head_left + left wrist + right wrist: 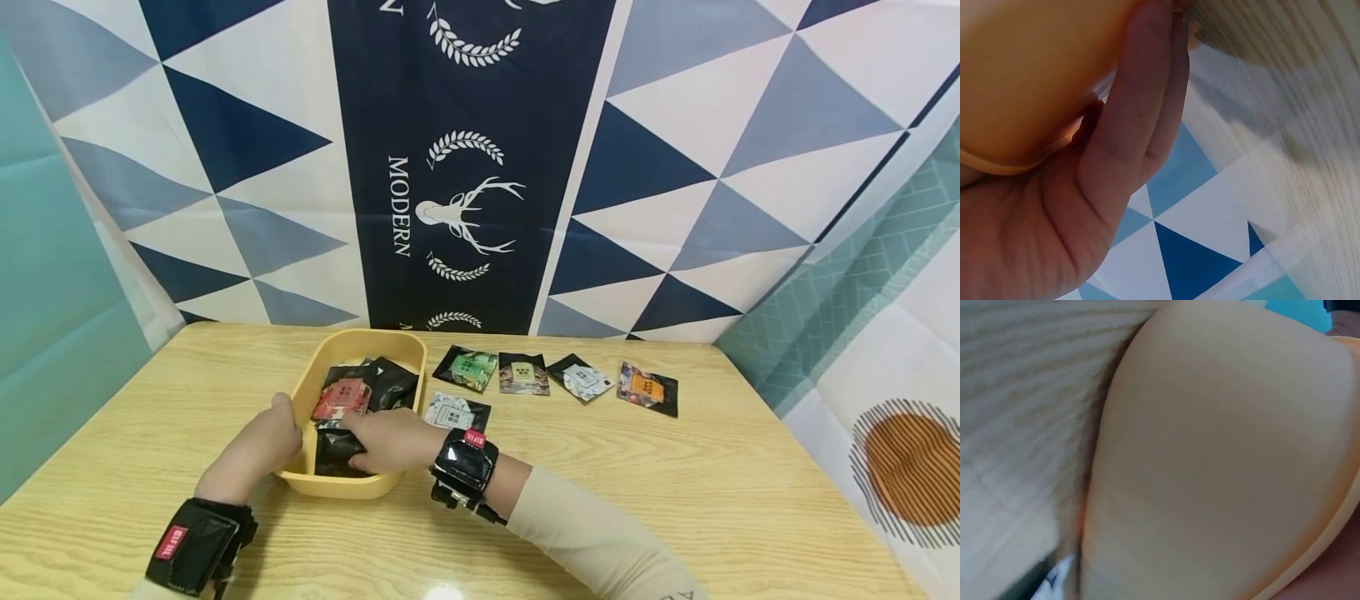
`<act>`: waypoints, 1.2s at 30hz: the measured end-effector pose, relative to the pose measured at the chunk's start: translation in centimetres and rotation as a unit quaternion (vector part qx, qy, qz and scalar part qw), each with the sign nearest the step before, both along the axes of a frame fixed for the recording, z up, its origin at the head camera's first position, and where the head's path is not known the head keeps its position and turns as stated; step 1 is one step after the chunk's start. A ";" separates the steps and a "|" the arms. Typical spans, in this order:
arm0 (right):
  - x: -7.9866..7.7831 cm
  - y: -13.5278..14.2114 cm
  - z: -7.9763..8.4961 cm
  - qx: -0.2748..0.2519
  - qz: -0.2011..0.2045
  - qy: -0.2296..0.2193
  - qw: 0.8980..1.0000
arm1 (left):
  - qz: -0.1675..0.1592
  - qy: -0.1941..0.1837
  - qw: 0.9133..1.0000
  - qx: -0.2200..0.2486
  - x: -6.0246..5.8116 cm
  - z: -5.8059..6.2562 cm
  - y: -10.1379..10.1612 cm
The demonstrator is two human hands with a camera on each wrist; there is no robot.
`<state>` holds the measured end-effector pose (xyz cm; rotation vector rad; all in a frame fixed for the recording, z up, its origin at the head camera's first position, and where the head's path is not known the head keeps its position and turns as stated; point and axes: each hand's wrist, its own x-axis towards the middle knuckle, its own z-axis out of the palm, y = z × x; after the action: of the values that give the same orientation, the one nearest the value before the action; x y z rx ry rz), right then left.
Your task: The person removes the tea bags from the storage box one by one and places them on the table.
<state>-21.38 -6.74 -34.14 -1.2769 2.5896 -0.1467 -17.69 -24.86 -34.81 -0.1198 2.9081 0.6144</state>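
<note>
A yellow plastic basin (370, 487) stands on the table with several packets inside. My left hand (258, 442) grips its left side; the left wrist view shows straight fingers (1132, 94) along the outer wall and the rim at the base of the hand. My right hand (393, 440) reaches over the near right rim, its fingers down among the packets. A red-labelled black packet (347, 397) lies just beyond those fingers, and a dark packet (335, 454) lies beside the thumb. I cannot tell whether the right fingers pinch a packet.
Right of the basin lie a green packet (467, 368), a yellow-labelled packet (524, 374), a white-and-black packet (581, 379) and an orange-labelled packet (648, 389). Another white-and-black packet (457, 412) is close to the basin, partly behind my right wrist. A patterned cloth (637, 167) hangs behind the table.
</note>
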 end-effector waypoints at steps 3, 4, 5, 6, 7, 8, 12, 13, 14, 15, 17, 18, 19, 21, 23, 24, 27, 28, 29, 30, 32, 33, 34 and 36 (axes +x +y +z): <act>-0.5 0.4 -0.1 -0.015 0.025 -0.027 0.999 | 0.002 -0.002 1.000 0.003 0.0 -0.1 0.0; -0.6 0.5 -0.1 -0.020 0.032 -0.035 0.999 | 0.003 -0.004 1.000 0.005 0.0 -0.1 0.0; -0.7 0.6 -0.1 -0.024 0.038 -0.041 0.998 | 0.004 -0.005 1.000 0.007 0.0 -0.1 0.0; -0.8 0.7 0.0 -0.028 0.042 -0.044 0.998 | 0.004 -0.006 1.000 0.007 0.0 -0.1 0.0; -0.8 0.8 0.0 -0.032 0.044 -0.044 0.998 | 0.006 -0.009 1.000 0.008 0.0 -0.1 0.0; -0.8 0.8 0.1 -0.038 0.044 -0.044 0.997 | 0.007 -0.012 1.000 0.010 -0.1 -0.1 0.0; -0.6 0.9 0.2 -0.072 0.031 -0.048 0.996 | 0.007 -0.013 1.000 0.004 0.0 -0.1 0.1; -0.6 0.9 0.3 -0.082 0.026 -0.052 0.995 | 0.006 -0.012 1.000 0.003 0.0 -0.1 0.1; -0.5 0.9 0.3 -0.092 0.022 -0.058 0.994 | 0.004 -0.009 1.000 0.002 0.0 -0.1 0.1; -0.5 1.0 0.3 -0.101 0.019 -0.064 0.993 | 0.003 -0.006 1.000 -0.001 0.0 -0.1 0.1; -0.4 1.1 0.2 -0.125 0.012 -0.073 0.989 | 0.001 -0.002 1.000 -0.001 0.0 -0.2 0.1; -0.4 1.1 0.2 -0.135 0.008 -0.073 0.988 | -0.001 0.001 1.000 -0.001 0.0 -0.2 0.1; -0.3 1.2 0.1 -0.146 0.005 -0.073 0.987 | -0.001 0.002 1.000 0.000 0.0 -0.2 0.1; -0.3 1.4 0.0 -0.166 0.002 -0.066 0.984 | -0.002 0.007 1.000 0.000 0.0 -0.2 0.0; -0.2 1.6 -0.2 -0.187 -0.002 -0.061 0.980 | -0.003 0.011 1.000 -0.001 0.0 -0.3 0.0; -0.2 1.7 -0.3 -0.198 -0.002 -0.059 0.978 | -0.003 0.014 1.000 -0.001 0.0 -0.2 0.1; -0.2 1.9 -0.5 -0.232 -0.005 -0.064 0.971 | -0.004 0.013 1.000 -0.002 0.1 -0.2 0.1; -0.2 2.0 -0.6 -0.243 -0.005 -0.065 0.968 | -0.005 0.014 1.000 0.000 0.1 -0.2 0.1; -0.2 2.0 -0.6 -0.253 -0.007 -0.067 0.965 | -0.006 0.014 1.000 0.003 0.2 -0.2 0.0; -0.2 2.1 -0.5 -0.263 -0.007 -0.070 0.962 | -0.010 0.016 1.000 0.004 0.2 -0.2 0.0; -0.2 2.2 -0.5 -0.276 -0.010 -0.069 0.959 | -0.012 0.015 1.000 0.005 0.3 -0.2 0.0; -0.2 2.2 -0.3 -0.284 -0.014 -0.072 0.956 | -0.013 0.015 1.000 0.005 0.3 -0.2 0.0; -0.2 2.4 -0.2 -0.290 -0.018 -0.072 0.954 | -0.013 0.015 1.000 0.006 0.3 -0.1 0.0; -0.2 2.6 0.2 -0.300 -0.023 -0.072 0.951 | -0.012 0.010 1.000 0.007 0.2 0.0 -0.1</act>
<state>-21.54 -4.12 -33.98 -1.3098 2.5316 -1.0614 -17.47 -24.93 -34.85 -0.0781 2.9204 0.6343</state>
